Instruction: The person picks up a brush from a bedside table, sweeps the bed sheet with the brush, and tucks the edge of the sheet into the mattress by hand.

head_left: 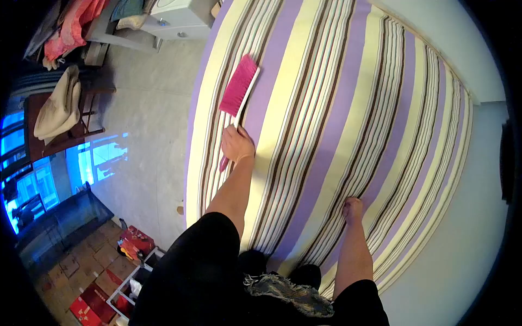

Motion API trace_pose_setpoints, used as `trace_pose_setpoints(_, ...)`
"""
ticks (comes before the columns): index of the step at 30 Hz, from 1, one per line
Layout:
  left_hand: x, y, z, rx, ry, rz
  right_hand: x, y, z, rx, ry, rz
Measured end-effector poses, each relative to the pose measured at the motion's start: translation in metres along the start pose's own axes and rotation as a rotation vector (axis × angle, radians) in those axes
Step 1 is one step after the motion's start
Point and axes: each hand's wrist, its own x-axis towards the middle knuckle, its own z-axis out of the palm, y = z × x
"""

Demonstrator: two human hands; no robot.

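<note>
My left hand [237, 144] is wrapped round the handle of a bed brush [239, 87]. The brush has bright pink bristles and a white back, and its pink handle end pokes out below my fist. It lies along the left part of a striped bed sheet [326, 108] in yellow, purple, brown and white. Lower right, my right hand [352, 209] is closed at the sheet, with the cloth creased around it. My fingers there seem to pinch the fabric, though their tips are partly hidden.
A pale wall [454, 217] borders the bed's right side. To the left are a grey floor [152, 119], a wooden chair with a beige cloth [58, 108], and a white cabinet [179, 19]. Red boxes [92, 307] and a white rack [130, 282] stand lower left.
</note>
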Motion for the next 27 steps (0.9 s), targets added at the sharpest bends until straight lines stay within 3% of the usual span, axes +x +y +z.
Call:
trace_pose_setpoints(8, 0.003, -0.004, 0.005, 0.012, 0.003, 0.016, -0.009, -0.004, 0.007, 0.0, 0.073, 0.077)
trace_pose_setpoints(15, 0.005, -0.006, 0.013, 0.031, -0.049, 0.025, -0.03, -0.017, 0.012, 0.028, 0.082, 0.018)
trace_pose_setpoints(17, 0.004, -0.004, 0.016, 0.082, -0.081, -0.01, -0.043, -0.054, 0.036, 0.294, -0.094, 0.026)
trace_pose_setpoints(19, 0.006, -0.005, 0.014, 0.06, -0.046, 0.031, -0.052, -0.127, 0.098, 0.376, -0.055, -0.193)
trace_pose_setpoints(22, 0.005, -0.003, 0.017, 0.076, -0.047, 0.038, -0.003, -0.237, 0.169, 0.442, -0.139, -0.323)
trace_pose_setpoints(25, 0.004, -0.007, 0.019, 0.1, -0.073, 0.039, 0.064, -0.29, 0.208, 0.665, -0.321, -0.122)
trace_pose_setpoints(27, 0.006, -0.004, 0.018, 0.098, -0.086, 0.043, 0.086, -0.293, 0.219, 0.677, -0.255, -0.05)
